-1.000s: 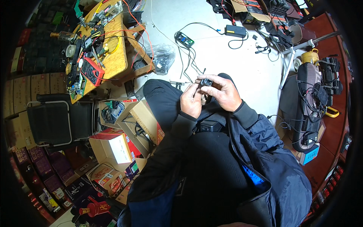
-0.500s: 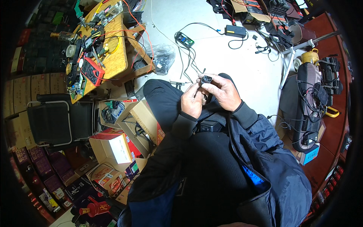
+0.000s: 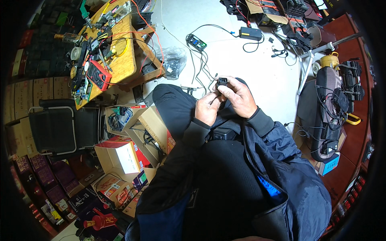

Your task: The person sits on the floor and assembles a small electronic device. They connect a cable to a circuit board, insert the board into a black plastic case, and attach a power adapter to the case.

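Note:
In my right hand [image 3: 240,96] is a small black plug [image 3: 222,82], pinched between thumb and fingers. Its squarish, hollow end faces up toward me. Just beside it, my left hand [image 3: 207,107] is closed, its fingertips pressed together next to the right palm; whatever they grip is hidden. Both hands are above my lap, between the knees. On the floor beyond them lies a green circuit board in a dark casing [image 3: 196,42], with dark cables trailing toward my hands. A black power adapter [image 3: 250,33] rests farther off to the right, joined to the casing by a cable.
To the left, a wooden workbench [image 3: 125,60] carries tools and a red multimeter [image 3: 98,75]. Open cardboard boxes [image 3: 150,125] crowd my left knee, near a black chair [image 3: 64,125]. On the right stand a metal stand [image 3: 307,66] and a long padded case [image 3: 326,116] draped with cables.
The plug has tipped and shifted slightly right in my right hand. My left hand has moved a little right and down, its fingers drawing closer to the right palm.

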The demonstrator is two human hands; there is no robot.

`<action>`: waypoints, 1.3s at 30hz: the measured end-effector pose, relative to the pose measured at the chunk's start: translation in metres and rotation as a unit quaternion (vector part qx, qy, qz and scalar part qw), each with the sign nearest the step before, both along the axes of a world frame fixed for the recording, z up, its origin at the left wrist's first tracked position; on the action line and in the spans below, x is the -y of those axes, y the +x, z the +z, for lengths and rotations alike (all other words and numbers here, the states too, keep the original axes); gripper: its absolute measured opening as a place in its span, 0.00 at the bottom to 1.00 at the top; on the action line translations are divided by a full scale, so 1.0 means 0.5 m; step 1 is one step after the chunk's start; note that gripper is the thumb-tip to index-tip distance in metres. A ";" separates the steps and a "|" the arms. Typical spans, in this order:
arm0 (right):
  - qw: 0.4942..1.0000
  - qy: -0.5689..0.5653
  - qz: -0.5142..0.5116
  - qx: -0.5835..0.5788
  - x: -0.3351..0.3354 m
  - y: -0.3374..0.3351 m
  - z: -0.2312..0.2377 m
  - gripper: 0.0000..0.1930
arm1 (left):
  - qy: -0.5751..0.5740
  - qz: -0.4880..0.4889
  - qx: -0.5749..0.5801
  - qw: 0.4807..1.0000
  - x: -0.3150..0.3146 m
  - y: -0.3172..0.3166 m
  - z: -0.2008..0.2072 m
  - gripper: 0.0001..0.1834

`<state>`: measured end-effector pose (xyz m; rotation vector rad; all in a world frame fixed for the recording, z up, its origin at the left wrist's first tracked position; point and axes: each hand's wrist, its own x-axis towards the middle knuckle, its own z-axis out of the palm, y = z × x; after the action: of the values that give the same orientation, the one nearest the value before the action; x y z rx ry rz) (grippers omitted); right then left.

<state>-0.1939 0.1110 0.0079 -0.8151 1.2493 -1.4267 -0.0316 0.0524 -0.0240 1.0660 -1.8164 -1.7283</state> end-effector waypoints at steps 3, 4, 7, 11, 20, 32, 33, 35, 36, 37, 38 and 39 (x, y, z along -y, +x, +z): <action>1.000 0.001 0.003 0.009 -0.001 -0.001 -0.002 0.12 | -0.002 -0.006 -0.004 1.000 0.002 -0.001 0.003 0.13; 1.000 -0.002 0.001 0.011 -0.001 0.000 -0.002 0.12 | -0.007 0.001 -0.011 1.000 0.001 -0.002 0.003 0.11; 1.000 -0.006 0.000 0.019 0.000 0.002 -0.002 0.12 | -0.022 0.017 -0.026 0.999 -0.002 -0.005 0.005 0.09; 1.000 -0.008 -0.001 0.031 0.000 0.002 0.002 0.12 | -0.012 0.010 -0.017 1.000 -0.003 -0.002 0.006 0.10; 1.000 -0.004 -0.009 0.021 -0.001 0.005 -0.011 0.18 | 0.035 0.027 -0.025 0.999 -0.005 0.001 -0.010 0.12; 1.000 0.005 -0.009 0.008 -0.004 0.003 -0.022 0.20 | 0.044 0.023 -0.002 0.999 -0.003 0.002 -0.009 0.13; 1.000 0.007 -0.014 -0.007 -0.003 0.004 -0.023 0.19 | 0.042 0.020 0.001 0.999 -0.003 0.001 -0.007 0.13; 1.000 0.012 -0.028 -0.005 -0.001 0.005 -0.024 0.19 | 0.019 0.010 -0.009 1.000 -0.002 0.000 -0.004 0.13; 0.999 -0.001 -0.035 -0.020 0.000 0.005 -0.024 0.19 | 0.008 0.005 -0.032 0.999 -0.001 -0.001 -0.004 0.13; 0.999 -0.006 -0.044 -0.024 0.000 0.005 -0.024 0.19 | 0.011 -0.004 -0.011 1.000 0.000 -0.001 -0.004 0.13; 0.998 -0.006 -0.053 -0.017 0.001 0.005 -0.023 0.19 | 0.015 -0.014 -0.009 1.000 0.001 -0.001 -0.004 0.13; 0.998 -0.005 -0.055 -0.011 0.000 0.004 -0.022 0.19 | 0.018 -0.025 -0.006 1.000 0.001 -0.001 -0.005 0.13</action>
<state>-0.1919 0.1107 -0.0029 -0.7822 1.3223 -1.5156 -0.0321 0.0518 -0.0264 1.0309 -1.8245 -1.7991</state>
